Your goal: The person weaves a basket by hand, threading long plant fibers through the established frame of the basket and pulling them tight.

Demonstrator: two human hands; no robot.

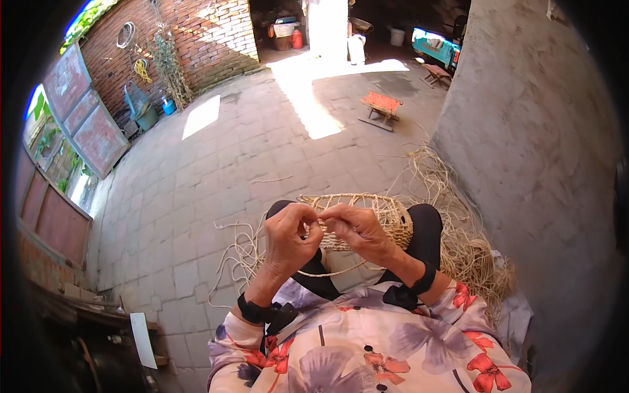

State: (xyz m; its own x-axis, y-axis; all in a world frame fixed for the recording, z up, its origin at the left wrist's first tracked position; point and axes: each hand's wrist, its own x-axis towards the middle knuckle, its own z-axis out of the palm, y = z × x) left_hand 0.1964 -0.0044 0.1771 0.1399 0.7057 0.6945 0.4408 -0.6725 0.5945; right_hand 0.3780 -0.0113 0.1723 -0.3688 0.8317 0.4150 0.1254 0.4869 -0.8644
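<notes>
Basket (397,221) is sitting between our knees (427,229) as our left hand (290,237) and right hand (360,230) are pinching closed over it, on what we're not making out, ideally keeping the pull even.

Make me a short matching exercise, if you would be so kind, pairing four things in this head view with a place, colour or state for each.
Column one
1. Woven basket
2. Heap of loose strands
3. Nearer low stool
4. Left hand and right hand

Column two
A. Orange-red on top
B. Close together, with bent fingers
C. At the person's knees, pale and openwork
D. Along the foot of the grey wall

Right pairs: 1-C; 2-D; 3-A; 4-B.
</notes>
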